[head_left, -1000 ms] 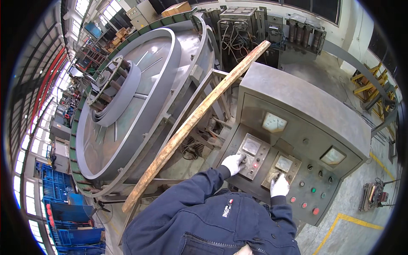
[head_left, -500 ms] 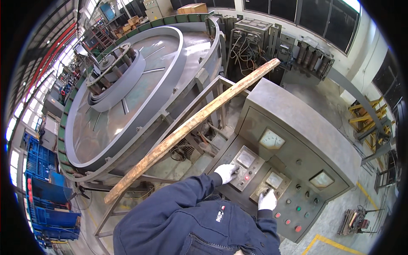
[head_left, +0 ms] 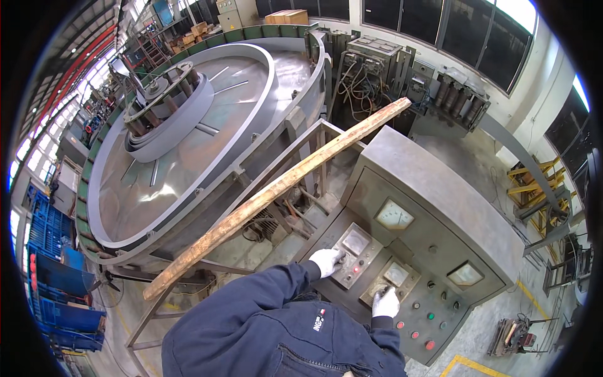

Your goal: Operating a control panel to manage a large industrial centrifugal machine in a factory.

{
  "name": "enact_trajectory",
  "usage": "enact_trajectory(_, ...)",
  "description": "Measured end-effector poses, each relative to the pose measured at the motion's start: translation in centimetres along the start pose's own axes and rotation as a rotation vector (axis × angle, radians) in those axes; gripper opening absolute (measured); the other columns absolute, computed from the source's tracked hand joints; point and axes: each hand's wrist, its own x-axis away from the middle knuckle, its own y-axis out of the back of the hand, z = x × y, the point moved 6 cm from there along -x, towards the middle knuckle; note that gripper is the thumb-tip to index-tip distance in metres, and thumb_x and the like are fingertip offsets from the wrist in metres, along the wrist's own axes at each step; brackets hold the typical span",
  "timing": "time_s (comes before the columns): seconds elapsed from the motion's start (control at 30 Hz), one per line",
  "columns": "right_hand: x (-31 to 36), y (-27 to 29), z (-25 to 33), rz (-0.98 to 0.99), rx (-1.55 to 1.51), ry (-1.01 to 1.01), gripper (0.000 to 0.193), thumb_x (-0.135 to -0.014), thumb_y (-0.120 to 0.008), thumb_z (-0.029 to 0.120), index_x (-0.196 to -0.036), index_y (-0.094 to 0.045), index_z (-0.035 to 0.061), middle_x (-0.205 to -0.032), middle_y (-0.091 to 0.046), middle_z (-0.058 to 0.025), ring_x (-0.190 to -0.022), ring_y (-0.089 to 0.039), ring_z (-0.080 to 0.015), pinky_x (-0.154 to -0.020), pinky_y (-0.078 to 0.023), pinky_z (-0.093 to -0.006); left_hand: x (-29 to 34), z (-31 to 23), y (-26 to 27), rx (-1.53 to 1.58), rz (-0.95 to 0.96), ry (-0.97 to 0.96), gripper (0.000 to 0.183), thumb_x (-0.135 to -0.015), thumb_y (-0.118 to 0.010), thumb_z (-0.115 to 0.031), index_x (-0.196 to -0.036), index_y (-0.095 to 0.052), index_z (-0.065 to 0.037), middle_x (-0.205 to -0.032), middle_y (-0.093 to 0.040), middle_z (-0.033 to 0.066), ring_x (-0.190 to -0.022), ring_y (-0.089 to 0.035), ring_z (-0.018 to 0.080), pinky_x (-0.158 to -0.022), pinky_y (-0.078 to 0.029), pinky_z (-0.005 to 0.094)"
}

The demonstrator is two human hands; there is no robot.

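Observation:
A grey metal control console stands before me with its sloping panel under my hands. My left hand, in a white glove, closes its fingers on a small knob on the left control plate. Also gloved in white, my right hand pinches a dark knob on the right control plate. A red light glows beside the left hand. Right of my right hand are several push buttons, among them a red one and a green one. My fingers partly hide both knobs.
A large round metal table with raised rings fills the left. A long wooden beam slants across the frame between it and the console. Behind stands machinery with loose cables. Yellow stands are at the right, blue racks far left.
The slots on the round table's disc stand in different places, so it has turned; which way I cannot tell. My view has shifted slightly. Both hands stay at their knobs.

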Motion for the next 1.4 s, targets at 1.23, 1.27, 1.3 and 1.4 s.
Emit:
enact_trajectory(1.23, 0.0, -0.2, -0.3, -0.010, 0.005, 0.060, 0.034, -0.097, -0.074, 0.034, -0.117, -0.063, 0.0082, -0.097, -0.077, -0.0184, -0.093, -0.076, -0.0396, -0.086, -0.060, -0.0509, -0.3, -1.1, 0.7, -0.065, -0.074, -0.004, 0.036, -0.099, -0.067, -0.033, -0.125, -0.073, -0.008, -0.108, -0.077, 0.0197, -0.102, -0.073, 0.0413, -0.088, -0.058, 0.0534)
enact_trajectory(1.27, -0.2, -0.2, -0.1, -0.022, -0.001, 0.072, 0.034, -0.097, -0.073, 0.034, -0.116, -0.063, 0.0081, -0.098, -0.077, -0.0190, -0.094, -0.076, -0.0403, -0.087, -0.060, -0.0510, -0.6, -1.2, 1.1, -0.074, -0.060, 0.008, 0.035, -0.099, -0.067, -0.033, -0.123, -0.073, -0.008, -0.107, -0.077, 0.0200, -0.101, -0.073, 0.0416, -0.088, -0.058, 0.0538)
enact_trajectory(1.3, 0.2, -0.1, -0.3, -0.035, -0.007, 0.085, 0.034, -0.097, -0.073, 0.035, -0.116, -0.064, 0.0080, -0.099, -0.077, -0.0195, -0.095, -0.075, -0.0410, -0.087, -0.060, -0.0512, -0.3, -1.6, 1.1, -0.082, -0.047, 0.021, 0.034, -0.099, -0.067, -0.033, -0.122, -0.073, -0.008, -0.105, -0.077, 0.0202, -0.100, -0.073, 0.0419, -0.087, -0.058, 0.0542)
enact_trajectory(1.4, 0.0, -0.3, -0.2, -0.004, -0.020, 0.049, 0.033, -0.097, -0.071, 0.037, -0.113, -0.064, 0.0085, -0.101, -0.078, -0.0190, -0.095, -0.075, -0.0424, -0.086, -0.060, -0.0537, -0.3, -0.5, 0.3, -0.087, -0.113, -0.028, 0.032, -0.100, -0.065, -0.034, -0.116, -0.074, -0.008, -0.095, -0.073, 0.0221, -0.092, -0.071, 0.0438, -0.082, -0.057, 0.0542)
